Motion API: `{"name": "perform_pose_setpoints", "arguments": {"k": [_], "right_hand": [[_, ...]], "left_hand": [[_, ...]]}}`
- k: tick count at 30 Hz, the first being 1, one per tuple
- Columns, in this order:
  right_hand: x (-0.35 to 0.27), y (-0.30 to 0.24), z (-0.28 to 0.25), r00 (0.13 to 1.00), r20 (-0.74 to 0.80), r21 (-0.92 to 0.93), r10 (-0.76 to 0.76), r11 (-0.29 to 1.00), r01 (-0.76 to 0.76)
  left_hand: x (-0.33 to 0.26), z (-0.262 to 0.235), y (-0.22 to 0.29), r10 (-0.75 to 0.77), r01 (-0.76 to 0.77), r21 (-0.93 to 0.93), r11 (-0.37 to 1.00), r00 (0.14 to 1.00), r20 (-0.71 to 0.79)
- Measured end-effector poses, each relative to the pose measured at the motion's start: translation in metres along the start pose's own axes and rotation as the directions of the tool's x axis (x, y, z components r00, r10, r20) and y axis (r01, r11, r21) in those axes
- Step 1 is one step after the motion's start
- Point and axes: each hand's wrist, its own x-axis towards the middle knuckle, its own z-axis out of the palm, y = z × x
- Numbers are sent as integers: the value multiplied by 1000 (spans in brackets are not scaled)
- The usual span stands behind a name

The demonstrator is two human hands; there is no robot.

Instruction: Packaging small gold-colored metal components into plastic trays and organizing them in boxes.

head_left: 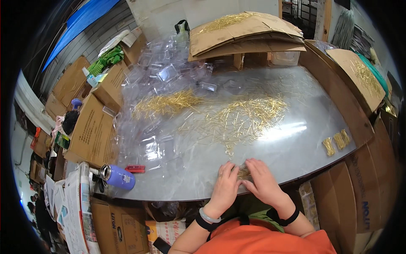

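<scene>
Orange clothing (266, 237) sits below the near edge of the tabletop (186, 180). Just inside that edge, I see the left hand (226, 186) and right hand (265, 182) cupped around a small bunch of gold wires (244, 173); how tightly the fingers grip, I cannot tell. Gold bundles (329, 146) lie near the right corner.

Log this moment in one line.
left hand: beside gold wires | right hand: opposite side | beyond: loose gold pile | far right: gold bundles

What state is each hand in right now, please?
Left hand: curved around the left side of some gold wires; grip unclear.
Right hand: curved around their right side; grip also unclear.
</scene>
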Motion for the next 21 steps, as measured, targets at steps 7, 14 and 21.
{"name": "perform_pose_setpoints", "arguments": {"k": [7, 14, 21], "right_hand": [[-5, 27, 1, 1000, 31, 154, -7, 988, 2], [-8, 24, -7, 998, -17, 199, 62, 978, -57], [1, 11, 18, 992, 0, 435, 129, 893, -116]], "left_hand": [[-1, -1, -5, -39, 40, -119, 992, 999, 11], [5, -11, 3, 33, -26, -100, 995, 997, 73], [11, 9, -5, 91, -78, -100, 992, 987, 131]]}}
